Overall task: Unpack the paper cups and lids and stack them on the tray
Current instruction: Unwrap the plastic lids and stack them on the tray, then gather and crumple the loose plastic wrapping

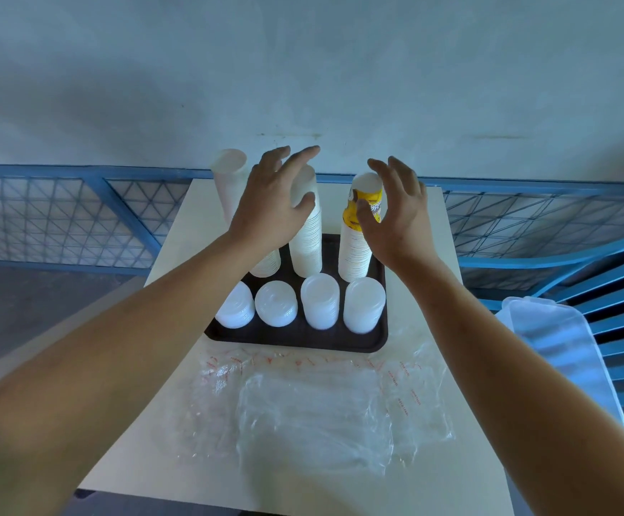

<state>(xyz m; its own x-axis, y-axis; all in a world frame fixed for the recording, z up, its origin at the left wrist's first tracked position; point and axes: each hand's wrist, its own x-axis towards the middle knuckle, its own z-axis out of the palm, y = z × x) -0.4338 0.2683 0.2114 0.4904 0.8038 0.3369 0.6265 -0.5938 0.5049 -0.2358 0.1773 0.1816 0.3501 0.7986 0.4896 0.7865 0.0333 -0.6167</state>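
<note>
The left hand (269,202) and right hand (396,217) are held with fingers spread at the cup stacks (306,247) on the tray (303,338).
3 cup stacks are stood along the tray's 12 o'clock side and 4 lid stacks (320,303) along its 6 o'clock side. The left hand is seen before the middle stack, and the right is curved loosely about the yellow-printed cup (372,202) topping the 3 o'clock stack. Nothing is gripped; contact cannot be told. Plastic wrappers (314,415) are laid on the table (433,292) at 6 o'clock of the tray.
</note>
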